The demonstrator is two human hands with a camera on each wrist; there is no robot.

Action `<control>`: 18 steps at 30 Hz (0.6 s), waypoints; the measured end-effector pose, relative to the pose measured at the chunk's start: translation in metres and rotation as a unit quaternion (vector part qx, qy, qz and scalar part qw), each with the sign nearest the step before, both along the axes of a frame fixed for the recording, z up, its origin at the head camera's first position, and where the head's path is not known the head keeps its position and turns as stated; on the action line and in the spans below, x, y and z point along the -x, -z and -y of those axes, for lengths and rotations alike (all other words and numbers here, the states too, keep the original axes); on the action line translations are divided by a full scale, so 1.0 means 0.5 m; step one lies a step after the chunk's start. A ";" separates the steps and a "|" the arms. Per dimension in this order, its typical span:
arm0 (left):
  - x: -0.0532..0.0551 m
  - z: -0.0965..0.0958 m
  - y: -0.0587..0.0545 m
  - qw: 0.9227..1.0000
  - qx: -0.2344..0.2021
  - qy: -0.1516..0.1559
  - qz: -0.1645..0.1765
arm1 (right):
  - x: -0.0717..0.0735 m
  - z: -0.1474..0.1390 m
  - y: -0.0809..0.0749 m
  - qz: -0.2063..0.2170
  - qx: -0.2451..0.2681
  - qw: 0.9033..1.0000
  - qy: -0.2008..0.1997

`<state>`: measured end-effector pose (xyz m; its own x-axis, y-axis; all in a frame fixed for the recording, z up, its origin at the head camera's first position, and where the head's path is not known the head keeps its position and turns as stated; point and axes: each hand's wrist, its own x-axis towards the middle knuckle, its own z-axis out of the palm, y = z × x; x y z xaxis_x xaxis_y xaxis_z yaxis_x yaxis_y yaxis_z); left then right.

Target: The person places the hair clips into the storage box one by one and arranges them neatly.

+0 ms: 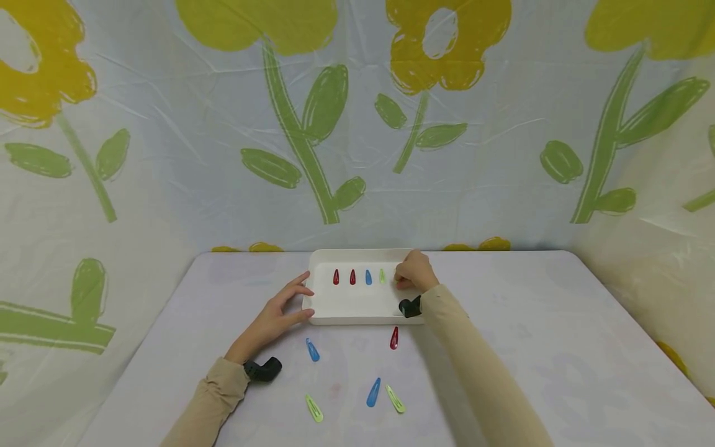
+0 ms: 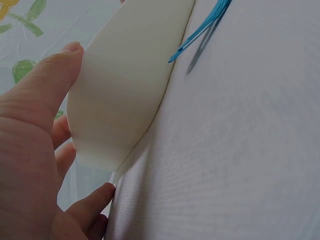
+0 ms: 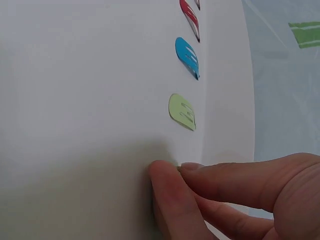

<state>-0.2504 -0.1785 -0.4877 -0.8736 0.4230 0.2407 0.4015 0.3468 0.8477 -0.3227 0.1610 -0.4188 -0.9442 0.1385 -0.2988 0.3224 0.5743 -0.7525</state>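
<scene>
A white tray (image 1: 346, 307) stands at the back of the table, with two red hair clips, a blue hair clip (image 3: 187, 58) and a light green hair clip (image 3: 182, 111) in a row along its far wall. At the right end of this row my right hand (image 1: 414, 270) pinches a hair clip between thumb and finger; only a greenish sliver shows, the rest is hidden. My left hand (image 1: 277, 313) rests at the tray's left end, fingers spread, thumb at the near corner and fingertips at the rim.
In front of the tray lie a blue clip (image 1: 312, 349), a red clip (image 1: 394, 338), another blue clip (image 1: 373, 392) and two light green clips, one left (image 1: 314, 408) and one right (image 1: 395, 398). A flower-printed curtain (image 1: 223, 124) hangs behind the table.
</scene>
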 end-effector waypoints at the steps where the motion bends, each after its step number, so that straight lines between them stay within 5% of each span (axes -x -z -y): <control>1: 0.000 -0.001 0.000 1.000 0.000 0.000 0.001 | -0.001 -0.001 0.000 -0.001 0.001 1.000 -0.001; 18: 0.000 0.000 -0.002 1.000 0.002 0.000 0.003 | -0.024 -0.002 -0.045 -0.023 -0.006 0.997 -0.079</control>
